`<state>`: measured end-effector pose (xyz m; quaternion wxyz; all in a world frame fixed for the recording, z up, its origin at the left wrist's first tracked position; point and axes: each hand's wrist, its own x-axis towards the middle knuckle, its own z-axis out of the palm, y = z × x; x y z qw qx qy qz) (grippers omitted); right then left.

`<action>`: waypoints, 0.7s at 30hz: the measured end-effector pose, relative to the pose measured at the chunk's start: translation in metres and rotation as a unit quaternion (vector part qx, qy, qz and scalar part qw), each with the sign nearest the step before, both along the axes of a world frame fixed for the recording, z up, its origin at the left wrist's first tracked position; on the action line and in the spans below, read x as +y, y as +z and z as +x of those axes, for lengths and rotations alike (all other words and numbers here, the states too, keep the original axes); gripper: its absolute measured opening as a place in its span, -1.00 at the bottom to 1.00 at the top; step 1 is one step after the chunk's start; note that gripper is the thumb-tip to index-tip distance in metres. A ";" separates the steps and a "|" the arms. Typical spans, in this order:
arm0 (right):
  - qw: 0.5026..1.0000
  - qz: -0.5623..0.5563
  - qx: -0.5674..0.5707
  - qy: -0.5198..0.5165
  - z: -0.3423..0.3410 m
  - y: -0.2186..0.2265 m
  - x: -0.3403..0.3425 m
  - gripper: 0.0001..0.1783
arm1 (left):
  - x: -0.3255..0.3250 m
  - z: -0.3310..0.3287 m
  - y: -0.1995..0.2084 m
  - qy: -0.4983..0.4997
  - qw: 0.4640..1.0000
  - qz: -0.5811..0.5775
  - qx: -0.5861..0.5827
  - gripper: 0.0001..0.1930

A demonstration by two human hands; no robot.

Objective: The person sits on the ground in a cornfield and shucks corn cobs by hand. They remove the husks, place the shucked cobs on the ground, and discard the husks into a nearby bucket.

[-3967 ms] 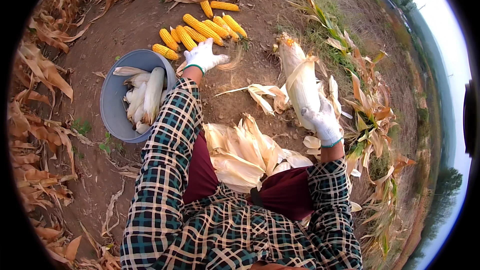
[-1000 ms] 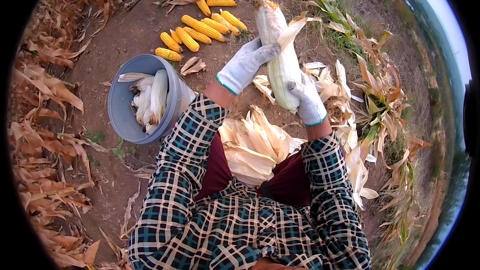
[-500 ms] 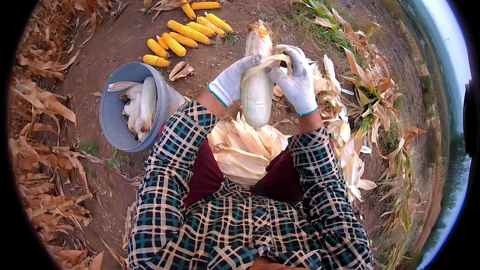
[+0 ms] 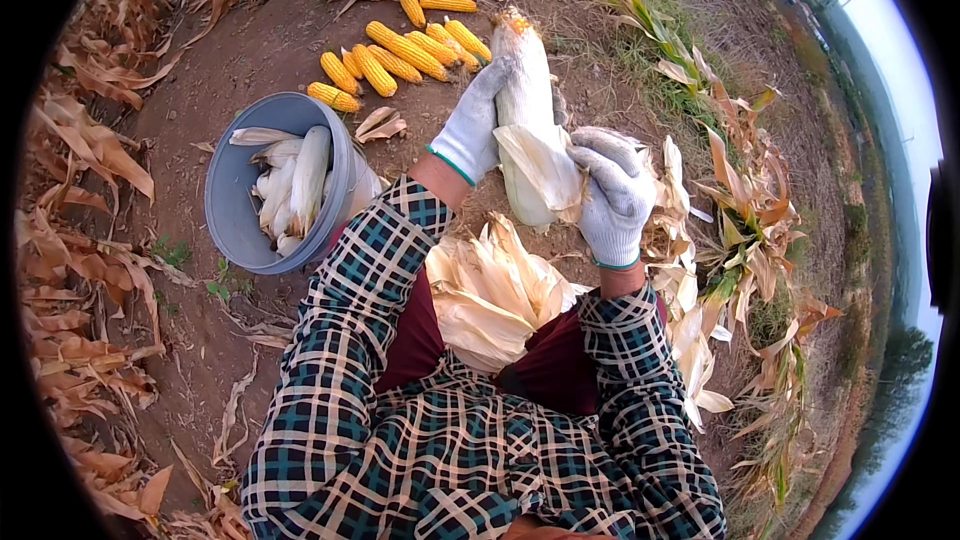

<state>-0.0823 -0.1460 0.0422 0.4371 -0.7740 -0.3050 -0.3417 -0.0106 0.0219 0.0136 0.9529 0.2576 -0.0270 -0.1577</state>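
Observation:
A corn ear [image 4: 524, 100] in its pale husk stands tilted in front of me, with a few yellow kernels showing at its far tip. My left hand [image 4: 470, 132], in a white knitted glove with a green cuff, is wrapped round the upper left side of the ear. My gloved right hand [image 4: 614, 198] pinches the end of a husk leaf [image 4: 543, 172] that is pulled away from the ear toward the right. The far fingers of my left hand are partly hidden behind the ear. Loose dry husks [image 4: 492, 290] lie heaped between my legs, below the ear.
Several husked yellow cobs [image 4: 405, 48] lie on the soil at the far left. Nearer left, a grey bucket [image 4: 228, 175] holds several ears in husk. More husks [image 4: 690, 315] and dry stalks [image 4: 745, 220] lie at right; brown corn leaves [image 4: 90, 170] line the left edge.
My right hand has moved down and right, drawing the husk leaf off the ear. My left hand has shifted up along the ear, which now leans more.

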 end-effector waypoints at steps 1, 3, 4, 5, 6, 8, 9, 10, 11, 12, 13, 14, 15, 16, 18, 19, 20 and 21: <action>1.000 -0.002 -0.008 -0.005 -0.002 0.002 0.002 -0.72 | 0.001 0.001 0.000 0.011 1.000 0.004 -0.001 -0.43; 1.000 -0.002 -0.021 -0.004 -0.005 0.003 0.005 -0.73 | 0.005 0.003 0.000 0.011 1.000 0.009 -0.007 -0.44; 1.000 -0.001 -0.026 0.003 -0.006 0.002 0.006 -0.73 | 0.008 0.005 0.000 0.027 0.999 0.018 0.004 -0.43; 0.999 0.000 -0.031 0.009 -0.007 0.002 0.006 -0.73 | 0.011 0.009 0.000 0.043 0.999 0.026 0.015 -0.42; 0.999 -0.004 -0.036 0.010 -0.010 0.003 0.005 -0.74 | 0.015 0.014 0.000 0.059 0.997 0.034 0.027 -0.42; 0.999 -0.015 -0.045 0.012 -0.018 0.007 0.000 -0.76 | 0.039 0.035 -0.009 0.091 0.992 0.038 0.074 -0.41; 0.999 -0.021 -0.046 -0.004 -0.027 0.015 0.000 -0.79 | 0.051 0.043 -0.010 0.124 0.986 0.045 0.097 -0.42; 0.999 0.009 -0.044 0.009 -0.032 0.021 0.001 -0.80 | 0.068 0.048 -0.009 0.162 0.978 0.054 0.120 -0.43; 0.999 0.017 -0.041 0.016 -0.037 0.025 0.000 -0.80 | 0.085 0.051 -0.009 0.199 0.969 0.057 0.132 -0.44; 0.999 0.022 -0.038 0.018 -0.040 0.027 -0.004 -0.79 | 0.094 0.053 -0.008 0.230 0.961 0.058 0.144 -0.45; 0.999 0.018 -0.036 -0.004 -0.041 0.024 -0.009 -0.77 | 0.100 0.054 -0.007 0.254 0.949 0.059 0.175 -0.47; 1.000 0.004 -0.014 -0.027 -0.038 0.018 -0.013 -0.77 | 0.105 0.053 -0.009 0.258 0.954 0.057 0.140 -0.40; 1.000 0.016 0.008 -0.012 -0.036 0.013 -0.015 -0.75 | 0.109 0.053 -0.008 0.259 0.952 0.055 0.151 -0.42; 0.999 0.029 0.029 0.002 -0.034 0.009 -0.016 -0.73 | 0.112 0.055 -0.008 0.260 0.950 0.053 0.163 -0.44; 0.995 0.072 0.049 0.038 -0.026 0.007 -0.013 -0.70 | 0.104 0.053 -0.010 0.254 0.950 0.015 0.181 -0.44; 0.993 0.092 0.059 0.055 -0.021 0.008 -0.012 -0.69 | 0.098 0.053 -0.009 0.249 0.950 -0.004 0.190 -0.44; 0.988 0.109 0.078 0.072 -0.015 0.008 -0.010 -0.68 | 0.093 0.054 -0.008 0.227 0.954 0.004 0.195 -0.45; 0.982 0.121 0.107 0.100 -0.008 0.005 0.000 -0.67 | 0.096 0.055 -0.012 0.212 0.957 0.018 0.200 -0.47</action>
